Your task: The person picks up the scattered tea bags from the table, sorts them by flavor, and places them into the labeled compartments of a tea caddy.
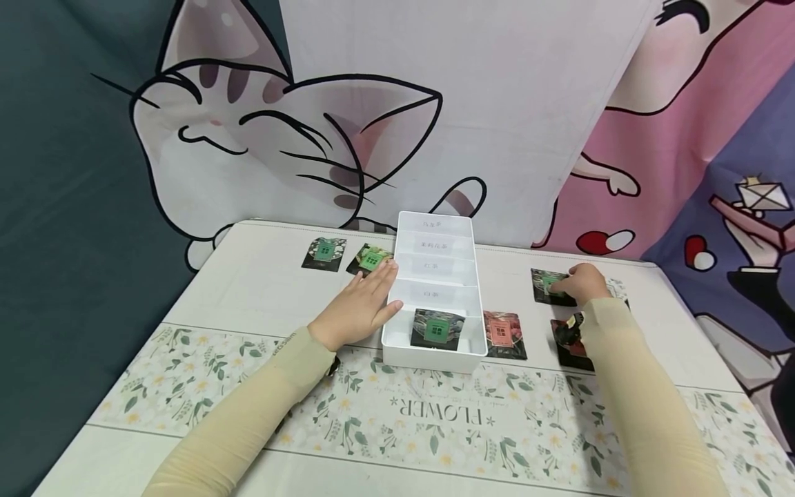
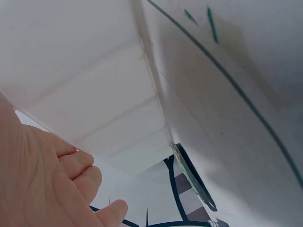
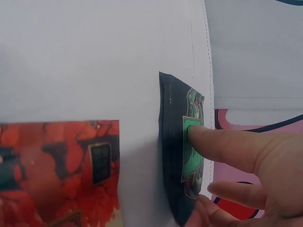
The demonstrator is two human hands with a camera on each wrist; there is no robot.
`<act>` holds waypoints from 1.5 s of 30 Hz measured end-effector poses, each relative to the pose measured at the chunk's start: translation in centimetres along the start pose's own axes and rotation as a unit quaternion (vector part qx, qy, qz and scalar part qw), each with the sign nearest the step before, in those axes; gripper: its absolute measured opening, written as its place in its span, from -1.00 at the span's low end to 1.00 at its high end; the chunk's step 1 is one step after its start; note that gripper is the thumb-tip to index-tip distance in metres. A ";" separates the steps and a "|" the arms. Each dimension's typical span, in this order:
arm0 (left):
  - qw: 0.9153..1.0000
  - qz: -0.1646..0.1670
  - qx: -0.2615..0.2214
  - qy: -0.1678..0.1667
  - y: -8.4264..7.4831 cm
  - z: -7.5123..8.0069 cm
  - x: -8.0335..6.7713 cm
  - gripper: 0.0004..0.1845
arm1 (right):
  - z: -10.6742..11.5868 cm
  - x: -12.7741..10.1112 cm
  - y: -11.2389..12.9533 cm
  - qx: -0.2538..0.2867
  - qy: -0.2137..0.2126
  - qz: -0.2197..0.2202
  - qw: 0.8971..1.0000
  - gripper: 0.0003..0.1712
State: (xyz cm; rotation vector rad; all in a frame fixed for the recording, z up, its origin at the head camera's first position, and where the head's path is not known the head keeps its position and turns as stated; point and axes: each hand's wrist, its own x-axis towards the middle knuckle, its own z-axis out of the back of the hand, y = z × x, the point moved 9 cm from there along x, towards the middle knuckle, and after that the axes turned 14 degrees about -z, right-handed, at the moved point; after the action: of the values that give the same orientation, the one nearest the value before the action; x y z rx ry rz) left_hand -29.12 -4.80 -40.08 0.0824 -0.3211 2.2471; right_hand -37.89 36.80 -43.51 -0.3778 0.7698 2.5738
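A printed backdrop (image 1: 248,166) fills the rear, its cat drawing whole but a second cartoon at upper right cut off by the frame. Before it stands a table (image 1: 261,290), its near edge out of view. On it sits a white divided box (image 1: 428,360); the lettering on its small labels is faint. The left hand (image 1: 359,309) lies along the box's left side with fingers extended, some fingertips out of sight in the left wrist view. The right hand (image 1: 586,283) pinches a dark green-labelled packet (image 1: 545,290) at the table's right, thumb on the label, other fingertips partly behind it. Another green-labelled packet (image 1: 437,330) leans in the nearest compartment. A red packet (image 1: 504,336) lies just right of the box, the right wrist partly covers a dark red packet (image 1: 574,357), and the right hand mostly hides a pale-patterned packet (image 1: 617,288). Two green-labelled packets lie left of the box.
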 end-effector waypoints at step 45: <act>1.000 -0.003 0.000 -0.006 0.1 -0.1 0.1 -0.23 | -0.1 -1.2 -0.8 0.171 -0.024 -0.001 0.985 -0.35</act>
State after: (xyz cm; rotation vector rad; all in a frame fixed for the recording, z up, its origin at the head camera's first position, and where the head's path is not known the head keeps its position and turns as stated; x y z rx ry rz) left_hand -29.19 -4.76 -40.23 0.0967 -0.3273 2.2405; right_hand -36.48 36.97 -43.53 -0.2064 1.1664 2.3770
